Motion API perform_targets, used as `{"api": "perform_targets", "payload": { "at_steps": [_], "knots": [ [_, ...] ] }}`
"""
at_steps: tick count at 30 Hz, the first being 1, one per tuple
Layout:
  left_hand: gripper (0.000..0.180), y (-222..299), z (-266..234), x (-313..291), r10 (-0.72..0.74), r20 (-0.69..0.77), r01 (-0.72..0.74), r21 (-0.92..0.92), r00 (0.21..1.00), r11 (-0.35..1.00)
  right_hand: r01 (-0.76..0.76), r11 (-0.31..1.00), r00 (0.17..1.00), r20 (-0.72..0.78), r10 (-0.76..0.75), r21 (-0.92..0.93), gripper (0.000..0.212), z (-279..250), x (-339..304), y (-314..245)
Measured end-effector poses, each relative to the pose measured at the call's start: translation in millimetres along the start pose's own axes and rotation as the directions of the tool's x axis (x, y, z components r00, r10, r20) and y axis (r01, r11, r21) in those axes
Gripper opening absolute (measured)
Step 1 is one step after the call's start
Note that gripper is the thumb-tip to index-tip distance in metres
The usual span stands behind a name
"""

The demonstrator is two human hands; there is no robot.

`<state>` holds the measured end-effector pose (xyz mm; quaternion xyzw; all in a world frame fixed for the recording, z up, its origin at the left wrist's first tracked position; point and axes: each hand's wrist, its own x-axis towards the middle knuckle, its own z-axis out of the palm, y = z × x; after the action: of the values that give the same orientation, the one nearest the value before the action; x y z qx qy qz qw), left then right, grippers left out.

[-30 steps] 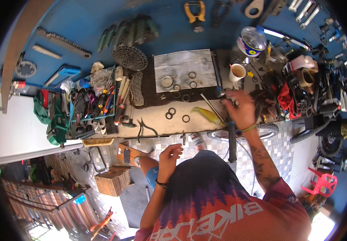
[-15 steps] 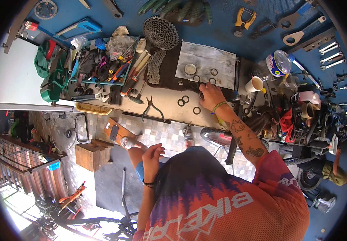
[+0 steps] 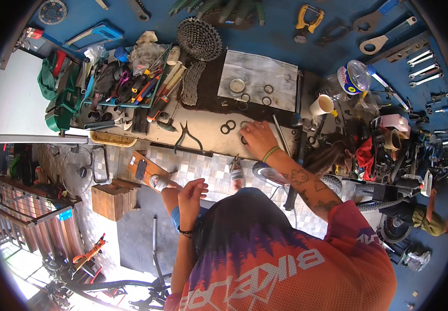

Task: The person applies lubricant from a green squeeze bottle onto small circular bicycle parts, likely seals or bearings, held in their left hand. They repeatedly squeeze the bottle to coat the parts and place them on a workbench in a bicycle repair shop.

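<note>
My right hand (image 3: 257,139) is at the front of the workbench, palm down, fingers bent and pinching a small dark ring (image 3: 244,124) against the pale bench top. Another dark ring (image 3: 243,140) lies partly under the hand. Just left of it, two more rings (image 3: 228,127) lie side by side. Farther back, several thin rings (image 3: 267,101) and a round shallow tin (image 3: 237,85) rest on a stained paper sheet (image 3: 286,78). Over my lap, my left hand (image 3: 190,197) is raised with its fingers loosely curled and slightly apart, holding nothing visible.
Black-handled pliers (image 3: 186,139) lie at the bench's front edge. Left stand a chain (image 3: 190,83), a cassette (image 3: 199,39) and a crowded tool tray (image 3: 159,85). Right are a paper cup (image 3: 321,105), a large plastic bottle (image 3: 356,78) and clutter. A person (image 3: 434,220) is at far right.
My right hand has moved from the paper's edge toward the front left, bringing a ring beside the loose ones. A metal rod shows where the hand was. My left hand has hardly moved.
</note>
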<state>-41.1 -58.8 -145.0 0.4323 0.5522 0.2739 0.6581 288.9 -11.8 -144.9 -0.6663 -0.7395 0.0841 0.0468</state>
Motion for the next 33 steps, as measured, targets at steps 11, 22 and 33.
{"api": "perform_targets", "payload": {
  "at_steps": [11, 22, 33],
  "knots": [
    [0.025, 37.9, 49.1, 6.0, 0.063, 0.183, -0.075, 0.065, 0.981, 0.995, -0.175, 0.951, 0.967, -0.137, 0.215, 0.257, 0.048, -15.0, -16.4, 3.2],
    [0.027, 63.0, 92.5, 19.5, 0.131, 0.290, -0.173, 0.127, 0.948, 0.977, -0.259, 0.789, 0.908, -0.137, 0.395, 0.558, 0.061, 1.7, -67.8, 25.7],
    [0.058, 154.9, 123.8, 21.4, 0.185, 0.577, -0.142, -0.118, 0.796, 0.983, 0.144, -0.157, 0.906, -0.066, 0.418, 0.977, 0.034, -113.5, -68.4, -45.7]
  ]
}}
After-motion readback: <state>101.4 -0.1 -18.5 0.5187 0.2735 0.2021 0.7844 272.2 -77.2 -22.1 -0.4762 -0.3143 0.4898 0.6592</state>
